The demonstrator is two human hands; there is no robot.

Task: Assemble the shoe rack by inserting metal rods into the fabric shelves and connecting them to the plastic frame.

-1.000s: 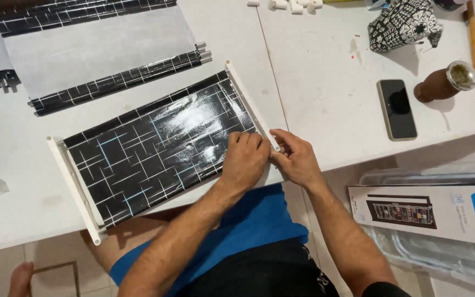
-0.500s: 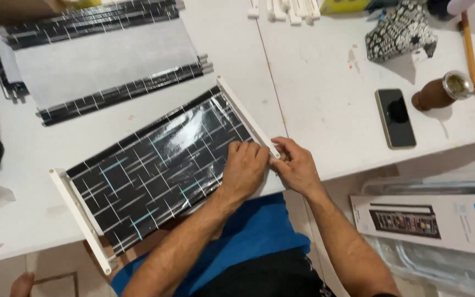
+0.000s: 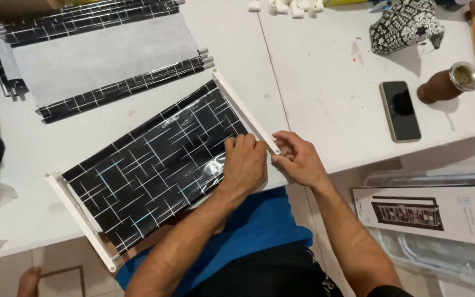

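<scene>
Black patterned panel (image 3: 155, 170) under left hand (image 3: 244, 165), right hand (image 3: 298, 159) pinching white rail (image 3: 246, 111)

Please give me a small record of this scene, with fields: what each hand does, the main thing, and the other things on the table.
left hand: flat on the black patterned panel, near its right end
right hand: fingers at the end of the white side bar
panel state: lying across the white table edge
other things: second panel, phone, brown cup, patterned cloth, long box below the table
</scene>
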